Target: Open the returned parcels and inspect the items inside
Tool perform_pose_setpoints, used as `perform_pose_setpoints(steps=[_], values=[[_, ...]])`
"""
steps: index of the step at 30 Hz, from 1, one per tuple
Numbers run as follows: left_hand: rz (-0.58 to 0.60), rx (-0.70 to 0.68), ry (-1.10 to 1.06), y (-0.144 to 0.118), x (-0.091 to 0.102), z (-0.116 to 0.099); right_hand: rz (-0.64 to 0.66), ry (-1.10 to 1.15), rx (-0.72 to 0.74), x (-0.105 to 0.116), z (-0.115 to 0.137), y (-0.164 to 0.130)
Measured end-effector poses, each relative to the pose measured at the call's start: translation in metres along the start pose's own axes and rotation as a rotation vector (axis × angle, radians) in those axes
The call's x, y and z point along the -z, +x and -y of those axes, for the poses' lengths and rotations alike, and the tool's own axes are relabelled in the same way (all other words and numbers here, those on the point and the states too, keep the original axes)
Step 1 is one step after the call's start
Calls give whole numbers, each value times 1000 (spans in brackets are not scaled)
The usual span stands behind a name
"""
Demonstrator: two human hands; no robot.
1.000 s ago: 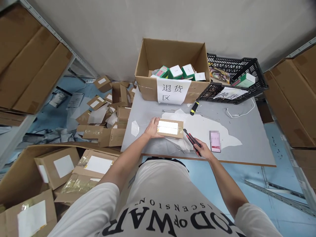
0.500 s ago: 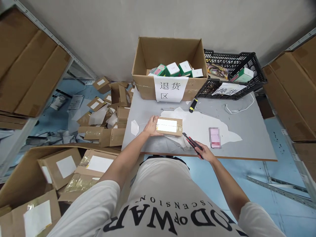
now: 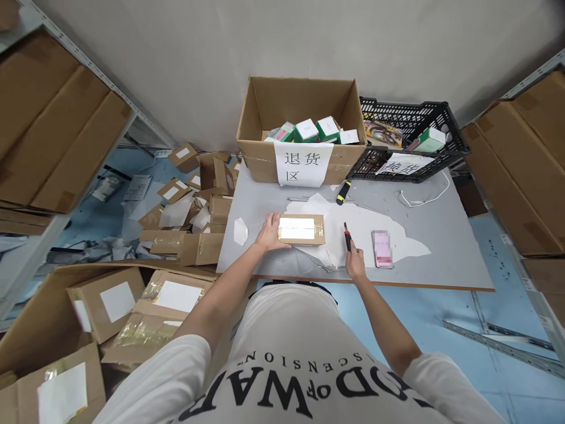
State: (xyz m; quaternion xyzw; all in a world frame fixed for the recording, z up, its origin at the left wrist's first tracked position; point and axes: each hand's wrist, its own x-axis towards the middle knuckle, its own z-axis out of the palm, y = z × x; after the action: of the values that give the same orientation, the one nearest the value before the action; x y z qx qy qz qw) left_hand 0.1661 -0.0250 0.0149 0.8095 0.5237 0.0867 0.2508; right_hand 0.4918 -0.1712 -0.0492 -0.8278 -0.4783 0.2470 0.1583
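Observation:
A small taped cardboard box (image 3: 319, 237) with a white label lies on the white paper (image 3: 408, 247) on the grey table. Gripping the box's left end is my left hand (image 3: 268, 233), thumb along the near side and fingers at the far side. My right hand (image 3: 355, 262) is closed around a red and black utility knife (image 3: 348, 237), its tip pointing away from me, to the right of the box and apart from it. A phone with a blurred pink screen (image 3: 382, 249) lies to the right of this hand. Beyond the box rests a yellow and black cutter (image 3: 344, 192).
At the table's back stand a large carton (image 3: 260, 167) with green-and-white boxes and a black crate (image 3: 459, 144). A white cable (image 3: 412, 205) lies at right. Opened cartons (image 3: 209, 247) litter the floor at left, behind a big carton of parcels (image 3: 57, 272). Shelves flank both sides.
My right hand has shifted slightly left and away from me, turning the knife from slanting left to pointing nearly straight away. My left hand keeps its hold on the box.

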Motion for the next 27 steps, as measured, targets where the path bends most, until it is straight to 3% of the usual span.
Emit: perform_pose_setpoints(steps=[5,10,21,24,27], values=[[41,12,79,1,3,2,-73,-57,-125,-43,7,2],[72,11,129,1,9,1,-90,-74,-183,-59,2,3],[44,0,265,-28,-2,-15,-123,-173,-125,-59,1,1],[55,-51,293,-35,-8,-20,-184,-158,-99,-44,13,7],[76,-145,289,-39,-13,-29,-297,-119,44,-16,43,24]])
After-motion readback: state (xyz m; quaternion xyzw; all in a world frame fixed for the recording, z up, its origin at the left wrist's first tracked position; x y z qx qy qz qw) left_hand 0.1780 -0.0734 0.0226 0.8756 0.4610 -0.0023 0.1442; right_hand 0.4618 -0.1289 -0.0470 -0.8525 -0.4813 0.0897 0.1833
